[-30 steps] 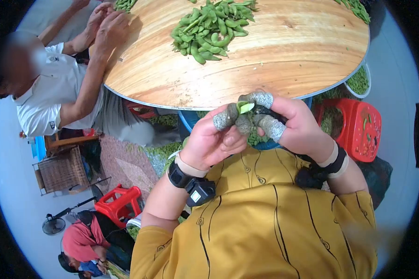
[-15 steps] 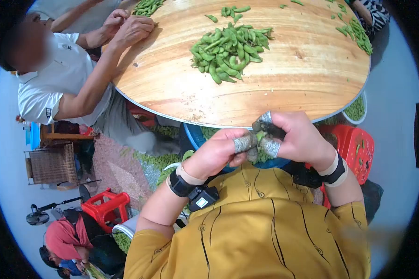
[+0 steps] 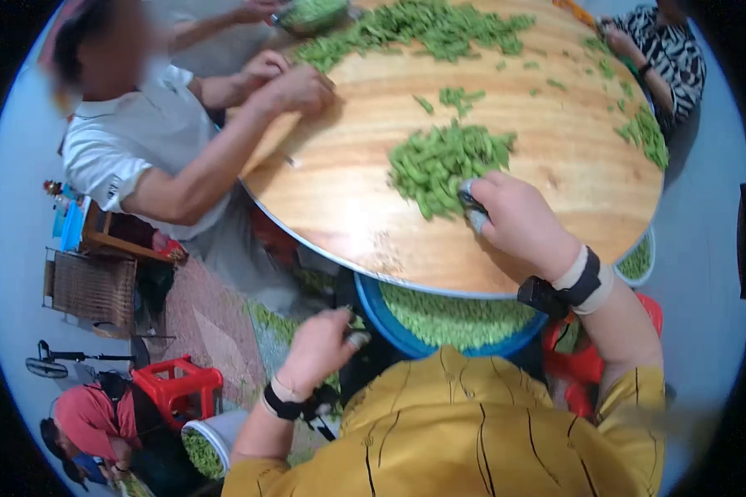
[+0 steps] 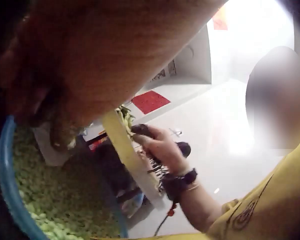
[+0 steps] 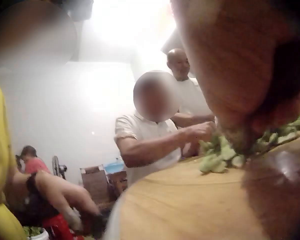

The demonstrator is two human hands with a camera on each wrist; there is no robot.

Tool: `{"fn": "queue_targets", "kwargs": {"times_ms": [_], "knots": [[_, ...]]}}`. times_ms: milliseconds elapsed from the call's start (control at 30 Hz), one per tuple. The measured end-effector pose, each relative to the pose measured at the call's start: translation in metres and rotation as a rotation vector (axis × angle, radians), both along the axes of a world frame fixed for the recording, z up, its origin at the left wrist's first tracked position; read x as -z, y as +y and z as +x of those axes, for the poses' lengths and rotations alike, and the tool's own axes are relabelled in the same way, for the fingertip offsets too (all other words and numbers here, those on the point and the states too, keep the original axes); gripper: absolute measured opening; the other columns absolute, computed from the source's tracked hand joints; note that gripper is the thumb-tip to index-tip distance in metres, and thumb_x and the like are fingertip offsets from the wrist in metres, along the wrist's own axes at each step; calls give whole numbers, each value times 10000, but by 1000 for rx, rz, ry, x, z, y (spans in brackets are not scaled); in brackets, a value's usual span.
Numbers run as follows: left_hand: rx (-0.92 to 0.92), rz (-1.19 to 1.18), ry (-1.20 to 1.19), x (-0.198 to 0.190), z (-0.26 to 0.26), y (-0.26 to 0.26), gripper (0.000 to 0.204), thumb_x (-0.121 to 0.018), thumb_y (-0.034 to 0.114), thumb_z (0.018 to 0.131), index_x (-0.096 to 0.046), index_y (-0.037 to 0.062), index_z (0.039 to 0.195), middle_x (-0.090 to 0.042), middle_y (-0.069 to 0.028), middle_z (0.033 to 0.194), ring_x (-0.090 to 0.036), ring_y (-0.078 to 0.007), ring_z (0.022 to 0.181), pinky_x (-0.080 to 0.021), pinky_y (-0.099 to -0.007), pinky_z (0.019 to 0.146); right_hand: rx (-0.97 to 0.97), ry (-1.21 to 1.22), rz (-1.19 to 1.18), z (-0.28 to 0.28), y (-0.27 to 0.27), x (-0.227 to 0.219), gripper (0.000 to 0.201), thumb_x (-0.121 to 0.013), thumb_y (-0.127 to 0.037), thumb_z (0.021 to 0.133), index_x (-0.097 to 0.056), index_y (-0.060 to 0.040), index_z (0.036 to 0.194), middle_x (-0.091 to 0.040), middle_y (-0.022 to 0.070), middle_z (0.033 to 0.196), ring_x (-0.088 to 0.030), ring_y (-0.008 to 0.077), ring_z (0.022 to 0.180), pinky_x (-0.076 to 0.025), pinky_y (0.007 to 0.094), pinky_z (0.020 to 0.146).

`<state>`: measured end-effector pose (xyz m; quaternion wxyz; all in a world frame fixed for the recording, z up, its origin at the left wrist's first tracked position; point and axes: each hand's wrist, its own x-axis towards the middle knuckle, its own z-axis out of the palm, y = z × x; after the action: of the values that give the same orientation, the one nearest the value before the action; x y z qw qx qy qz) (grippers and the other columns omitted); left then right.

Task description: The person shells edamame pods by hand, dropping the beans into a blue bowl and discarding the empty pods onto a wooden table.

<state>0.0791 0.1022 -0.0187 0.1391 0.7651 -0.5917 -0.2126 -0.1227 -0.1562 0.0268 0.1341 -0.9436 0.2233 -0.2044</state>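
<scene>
My right hand (image 3: pixel 526 224) reaches over the round wooden table, its wrapped fingertips right at the near edge of a pile of green soybean pods (image 3: pixel 448 161). Thumb and forefinger stand a little apart there; in the right wrist view the fingers overlap the pods (image 5: pixel 222 155). Low beside the table, my left hand (image 3: pixel 319 348) hangs left of a blue basin (image 3: pixel 369 311) of shelled green beans. Its fingers are loosely bent and blurred, with a small green bit near the tips. Grey wraps cover fingertips on both hands.
The wooden table (image 3: pixel 323 224) carries more pods (image 3: pixel 439 29) at its far side. A person in a white shirt (image 3: pixel 162 157) works at the left, another in a patterned top (image 3: pixel 675 62) at the far right. Red stools (image 3: pixel 178 389) and a white bucket (image 3: pixel 215 439) stand on the floor.
The hands were together over the basin, fingers on a pod; now they are apart. The right has moved forward to the pile, the left down and left. The basin's beans show more fully.
</scene>
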Motion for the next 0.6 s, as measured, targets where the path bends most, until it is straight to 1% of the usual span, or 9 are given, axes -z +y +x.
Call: {"fn": "queue_targets", "kwargs": {"times_ms": [67, 200, 267, 333, 400, 433, 500, 533, 600], "knots": [[-12, -45, 193, -13, -6, -5, 267, -684, 230, 796, -583, -18, 804, -586, -208, 731, -572, -394, 685, -463, -419, 598, 14, 9, -31, 8, -19, 7, 133, -618, -94, 725, -597, -36, 842, -567, 147, 813, -592, 357, 755, -489, 441, 660], [34, -119, 304, -18, -19, -20, 196, -662, 169, 815, -626, -7, 894, -587, -192, 740, -574, -312, 645, -465, -350, 594, -20, 56, -15, 3, -24, 1, 154, -635, -100, 706, -594, -30, 837, -580, 151, 795, -590, 364, 748, -480, 447, 659], [52, -206, 417, -19, -27, -32, 160, -642, 134, 826, -632, -1, 910, -589, -176, 735, -583, -293, 647, -461, -339, 587, 17, -3, 177, -2, -15, -3, 177, -659, -134, 716, -584, -20, 828, -595, 171, 740, -584, 386, 721, -466, 448, 645], [102, -248, 356, -37, -42, -51, 150, -625, 91, 827, -633, -2, 944, -608, -159, 767, -601, -307, 689, -479, -342, 622, 72, -6, 197, -13, -9, 2, 211, -677, -168, 740, -589, -12, 849, -597, 185, 694, -593, 363, 665, -461, 429, 612], [219, -566, 277, -42, -58, -71, 237, -612, 20, 784, -607, -6, 1020, -616, -162, 895, -614, -331, 798, -499, -364, 678, 82, -40, 625, -22, -2, 3, 256, -693, -196, 748, -604, -5, 894, -589, 175, 675, -605, 295, 638, -464, 403, 592], [225, -569, 277, -45, -64, -84, 237, -612, 20, 784, -607, -6, 1020, -616, -162, 895, -614, -331, 798, -499, -364, 678, 87, -42, 621, -26, 1, 5, 256, -693, -196, 748, -604, -5, 894, -589, 175, 675, -605, 295, 638, -464, 403, 592], [281, -634, 136, -51, -75, -107, 359, -597, -26, 734, -557, -6, 1090, -567, -190, 1071, -594, -363, 904, -503, -391, 732, 72, -30, 564, -32, 4, 7, 235, -696, -190, 778, -618, -6, 902, -593, 105, 622, -581, 173, 558, -460, 330, 514], [282, -639, 133, -51, -78, -115, 359, -597, -26, 734, -557, -6, 1090, -567, -190, 1071, -594, -363, 904, -503, -391, 732, 71, -32, 559, -34, 7, 2, 235, -696, -190, 778, -618, -6, 902, -593, 105, 622, -581, 173, 558, -460, 330, 514], [312, -597, 112, -48, -82, -128, 438, -580, -46, 703, -518, 0, 1134, -512, -208, 1166, -578, -384, 946, -501, -401, 755, 216, -46, 1220, -40, 17, -15, 167, -681, -166, 816, -625, -21, 875, -581, 22, 603, -542, 87, 498, -434, 252, 443]]}}
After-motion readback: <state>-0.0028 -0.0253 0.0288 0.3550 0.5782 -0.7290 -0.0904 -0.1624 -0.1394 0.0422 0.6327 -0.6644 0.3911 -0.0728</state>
